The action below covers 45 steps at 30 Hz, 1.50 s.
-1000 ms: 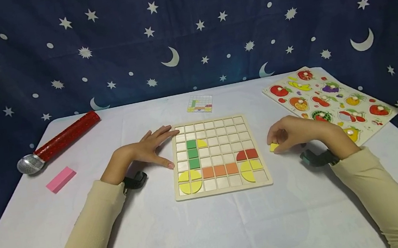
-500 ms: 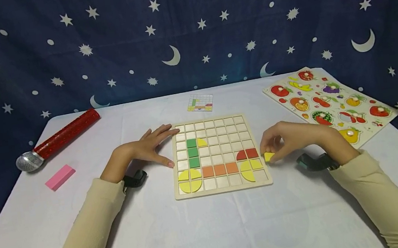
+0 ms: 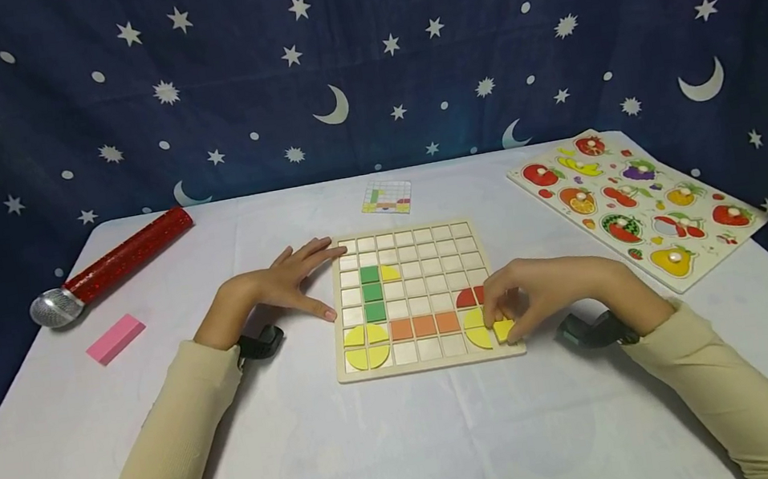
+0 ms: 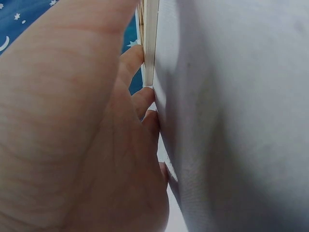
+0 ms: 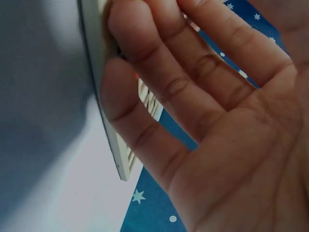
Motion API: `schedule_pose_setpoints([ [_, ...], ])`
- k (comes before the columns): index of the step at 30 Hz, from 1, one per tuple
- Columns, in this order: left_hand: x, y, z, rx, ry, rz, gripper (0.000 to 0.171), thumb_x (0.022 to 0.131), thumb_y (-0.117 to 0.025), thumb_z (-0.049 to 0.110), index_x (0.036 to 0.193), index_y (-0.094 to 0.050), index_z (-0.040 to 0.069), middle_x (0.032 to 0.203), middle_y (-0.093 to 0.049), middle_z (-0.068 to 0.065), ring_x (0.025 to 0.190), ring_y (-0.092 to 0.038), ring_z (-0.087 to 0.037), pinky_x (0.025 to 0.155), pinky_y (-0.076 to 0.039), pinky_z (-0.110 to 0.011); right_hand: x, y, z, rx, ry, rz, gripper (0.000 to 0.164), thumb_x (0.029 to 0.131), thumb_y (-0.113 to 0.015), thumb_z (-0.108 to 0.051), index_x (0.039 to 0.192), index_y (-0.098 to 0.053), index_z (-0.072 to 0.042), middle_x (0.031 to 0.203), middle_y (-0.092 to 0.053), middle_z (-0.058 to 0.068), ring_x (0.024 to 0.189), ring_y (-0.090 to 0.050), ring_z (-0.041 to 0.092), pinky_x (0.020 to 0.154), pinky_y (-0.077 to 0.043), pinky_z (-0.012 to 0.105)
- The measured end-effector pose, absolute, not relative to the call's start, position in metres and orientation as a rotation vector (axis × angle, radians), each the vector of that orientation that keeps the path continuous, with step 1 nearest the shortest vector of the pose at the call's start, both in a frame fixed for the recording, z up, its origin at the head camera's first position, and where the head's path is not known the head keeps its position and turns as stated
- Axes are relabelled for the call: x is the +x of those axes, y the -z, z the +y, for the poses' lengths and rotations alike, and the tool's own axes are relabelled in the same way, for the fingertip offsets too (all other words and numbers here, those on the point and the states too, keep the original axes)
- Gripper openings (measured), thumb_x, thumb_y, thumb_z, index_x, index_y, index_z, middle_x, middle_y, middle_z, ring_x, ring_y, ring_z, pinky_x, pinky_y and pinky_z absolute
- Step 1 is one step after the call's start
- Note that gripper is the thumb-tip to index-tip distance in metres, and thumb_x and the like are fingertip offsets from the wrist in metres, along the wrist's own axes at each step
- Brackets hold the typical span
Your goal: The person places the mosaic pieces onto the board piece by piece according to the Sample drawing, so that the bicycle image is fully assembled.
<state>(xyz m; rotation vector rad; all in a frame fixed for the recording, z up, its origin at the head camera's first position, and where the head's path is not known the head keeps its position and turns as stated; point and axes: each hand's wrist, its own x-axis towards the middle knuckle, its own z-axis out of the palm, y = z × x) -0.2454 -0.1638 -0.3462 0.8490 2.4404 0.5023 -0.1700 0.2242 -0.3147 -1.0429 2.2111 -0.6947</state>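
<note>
A wooden grid board lies mid-table, bearing green squares, orange squares, red pieces and yellow quarter-circles. Four-part yellow discs sit at its lower left. Between thumb and fingers my right hand pinches a yellow quarter-circle piece over the board's lower right corner, beside other yellow pieces. My left hand is spread, its fingertips and thumb touching the board's left edge. In the right wrist view my right hand hides the piece; the left wrist view shows my left fingers against the board's edge.
Behind the board lies a small pattern card. A fruit puzzle board rests at the back right. On the left are a red microphone and a pink block. A starry cloth hangs behind the table.
My right hand has moved left and towards me with the yellow quarter-circle piece, from beside the board to over its lower right corner. The left hand has stayed in place.
</note>
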Motion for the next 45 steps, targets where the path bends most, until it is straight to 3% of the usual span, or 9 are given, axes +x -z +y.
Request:
schedule_pose_setpoints([
  [8, -0.245, 0.344, -0.165, 0.858, -0.511, 2.438, 0.107, 0.076, -0.078, 0.051, 0.157, -0.015, 0.021, 0.164, 0.002, -0.011, 0.15, 0.005, -0.034, 0.117, 0.008, -0.058, -0.171, 0.315, 0.222, -1.073, 0.706, 2.201, 0.02, 0.078, -0.082, -0.014, 0.094, -0.071, -0.019, 0.079, -0.06, -0.007, 0.072, -0.056, 0.016, 0.065, -0.047, 0.026],
  [17, -0.246, 0.345, -0.166, 0.853, -0.509, 2.444, 0.107, 0.075, -0.078, 0.052, 0.157, -0.015, 0.022, 0.164, 0.003, -0.011, 0.15, 0.006, -0.034, 0.117, 0.009, -0.058, -0.171, 0.314, 0.22, -1.073, 0.714, 2.193, 0.016, 0.078, -0.083, -0.014, 0.088, -0.072, -0.015, 0.075, -0.059, -0.01, 0.067, -0.052, 0.007, 0.061, -0.045, 0.022],
  [33, -0.246, 0.348, -0.166, 0.867, -0.528, 2.44, 0.107, 0.075, -0.078, 0.054, 0.157, -0.017, 0.021, 0.164, 0.002, -0.012, 0.15, 0.006, -0.035, 0.117, 0.008, -0.059, -0.174, 0.314, 0.236, -1.039, 0.766, 2.211, 0.02, 0.081, -0.081, -0.023, 0.096, -0.071, -0.014, 0.078, -0.059, -0.009, 0.071, -0.055, 0.011, 0.064, -0.047, 0.023],
  [45, -0.245, 0.346, -0.166, 0.856, -0.493, 2.442, 0.108, 0.075, -0.078, 0.052, 0.157, -0.015, 0.021, 0.164, 0.002, -0.012, 0.15, 0.006, -0.034, 0.117, 0.008, -0.058, -0.185, 0.303, 0.278, -1.032, 0.849, 2.287, 0.021, 0.085, -0.077, -0.017, 0.103, -0.07, -0.007, 0.091, -0.067, 0.004, 0.079, -0.06, 0.012, 0.072, -0.053, 0.025],
])
